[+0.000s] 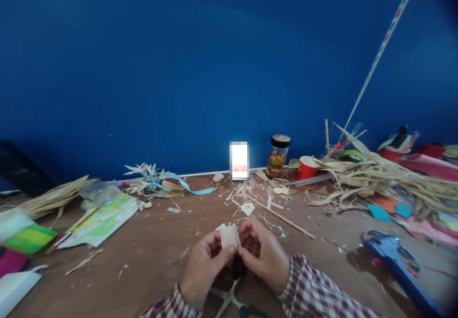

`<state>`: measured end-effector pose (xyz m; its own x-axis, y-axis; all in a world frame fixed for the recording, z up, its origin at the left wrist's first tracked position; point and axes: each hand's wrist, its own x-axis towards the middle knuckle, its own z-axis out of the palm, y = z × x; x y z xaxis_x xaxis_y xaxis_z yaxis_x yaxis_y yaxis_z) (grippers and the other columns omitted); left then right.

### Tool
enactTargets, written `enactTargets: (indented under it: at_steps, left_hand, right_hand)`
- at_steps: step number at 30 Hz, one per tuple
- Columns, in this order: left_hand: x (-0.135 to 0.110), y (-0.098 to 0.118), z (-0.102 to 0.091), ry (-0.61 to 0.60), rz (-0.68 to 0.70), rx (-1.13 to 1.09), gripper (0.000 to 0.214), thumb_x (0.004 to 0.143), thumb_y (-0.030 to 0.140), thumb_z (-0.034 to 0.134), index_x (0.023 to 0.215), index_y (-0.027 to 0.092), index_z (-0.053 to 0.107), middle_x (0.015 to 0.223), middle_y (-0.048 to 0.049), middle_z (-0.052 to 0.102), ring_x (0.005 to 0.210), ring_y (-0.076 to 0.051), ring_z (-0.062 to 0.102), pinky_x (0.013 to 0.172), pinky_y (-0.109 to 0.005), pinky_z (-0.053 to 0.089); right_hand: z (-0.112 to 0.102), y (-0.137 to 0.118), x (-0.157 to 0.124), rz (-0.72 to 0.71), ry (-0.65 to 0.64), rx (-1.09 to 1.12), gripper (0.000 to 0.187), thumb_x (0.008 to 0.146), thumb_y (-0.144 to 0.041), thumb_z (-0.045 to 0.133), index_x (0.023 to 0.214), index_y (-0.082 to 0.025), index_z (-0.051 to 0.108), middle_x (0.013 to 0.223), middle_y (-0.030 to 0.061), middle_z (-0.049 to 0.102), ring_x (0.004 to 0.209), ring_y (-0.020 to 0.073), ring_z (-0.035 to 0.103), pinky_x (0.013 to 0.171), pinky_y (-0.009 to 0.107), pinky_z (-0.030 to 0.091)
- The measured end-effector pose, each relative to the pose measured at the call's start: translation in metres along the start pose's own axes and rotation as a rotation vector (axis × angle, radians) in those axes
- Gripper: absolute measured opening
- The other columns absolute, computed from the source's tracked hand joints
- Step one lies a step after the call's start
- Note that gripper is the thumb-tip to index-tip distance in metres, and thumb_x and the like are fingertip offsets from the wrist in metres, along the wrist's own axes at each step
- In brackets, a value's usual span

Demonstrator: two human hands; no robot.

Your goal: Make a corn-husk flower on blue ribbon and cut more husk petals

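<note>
A small, flat, pale beige piece [230,237], which looks like dried husk, is held upright between my two hands. My left hand [203,265] grips it from the left, with the thumb pressed on its lower front. At its right edge, the fingers of my right hand [265,253] are curled and pinch the lower corner. Below my hands lies a pair of scissors [229,300], partly hidden. Something dark [238,266] shows just under the pale piece, but I cannot make out what it is.
A blue partition [179,70] stands behind the brown table [143,261]. Husk scraps and a thin stick [282,217] lie ahead. Further back are a lidded jar [277,158] and a red cup [308,167]. To the right are a husk pile [375,177] and a blue glue gun [397,261].
</note>
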<state>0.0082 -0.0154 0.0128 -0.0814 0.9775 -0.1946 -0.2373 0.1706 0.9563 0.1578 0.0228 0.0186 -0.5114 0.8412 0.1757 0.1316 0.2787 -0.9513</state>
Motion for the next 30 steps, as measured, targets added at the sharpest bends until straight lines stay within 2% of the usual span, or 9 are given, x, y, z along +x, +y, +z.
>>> enactTargets:
  at_steps: [11, 17, 22, 26, 30]
  left_hand:
    - [0.002, -0.001, -0.001, 0.029, 0.002, -0.012, 0.028, 0.059, 0.026, 0.073, 0.083, 0.013, 0.066, 0.066, -0.0033, 0.064, 0.051, -0.009, 0.052, 0.050, -0.019, 0.044]
    - [-0.002, 0.001, -0.001, 0.043, -0.076, -0.150, 0.032, 0.059, 0.024, 0.074, 0.088, 0.014, 0.065, 0.077, -0.0053, 0.066, 0.060, -0.009, 0.055, 0.055, -0.018, 0.046]
    - [-0.006, 0.008, 0.003, 0.042, -0.078, -0.244, 0.028, 0.057, 0.020, 0.076, 0.082, 0.015, 0.066, 0.068, -0.0011, 0.062, 0.053, -0.006, 0.051, 0.050, -0.016, 0.046]
    - [-0.005, 0.008, 0.002, 0.080, -0.062, -0.287, 0.029, 0.057, 0.019, 0.075, 0.084, 0.014, 0.065, 0.068, -0.0003, 0.061, 0.053, -0.006, 0.052, 0.050, -0.016, 0.047]
    - [0.000, 0.006, -0.002, 0.191, -0.071, -0.313, 0.031, 0.054, 0.022, 0.077, 0.080, 0.013, 0.063, 0.064, -0.0004, 0.061, 0.053, -0.008, 0.054, 0.048, -0.017, 0.049]
  right_hand:
    - [-0.001, 0.003, 0.003, 0.039, 0.036, -0.030, 0.017, 0.074, -0.013, 0.049, 0.088, -0.020, 0.042, 0.071, -0.0015, 0.055, 0.059, 0.0106, 0.050, 0.052, 0.021, 0.037]
    - [-0.006, 0.011, 0.005, 0.001, 0.079, -0.109, 0.018, 0.073, -0.010, 0.047, 0.087, -0.021, 0.044, 0.072, -0.0026, 0.054, 0.061, 0.0102, 0.052, 0.054, 0.021, 0.038]
    - [-0.014, 0.020, 0.011, -0.008, 0.132, -0.178, 0.019, 0.073, -0.011, 0.049, 0.089, -0.020, 0.045, 0.071, -0.0024, 0.056, 0.062, 0.0103, 0.053, 0.056, 0.021, 0.040]
    - [-0.032, 0.023, 0.019, -0.035, 0.222, -0.330, 0.005, 0.077, -0.020, 0.050, 0.081, -0.019, 0.050, 0.069, -0.0014, 0.057, 0.062, 0.0112, 0.054, 0.057, 0.022, 0.041]
    - [-0.067, 0.024, 0.026, 0.019, 0.437, -0.681, 0.010, 0.079, -0.027, 0.048, 0.078, -0.021, 0.056, 0.066, -0.0010, 0.061, 0.060, 0.0131, 0.055, 0.056, 0.023, 0.038]
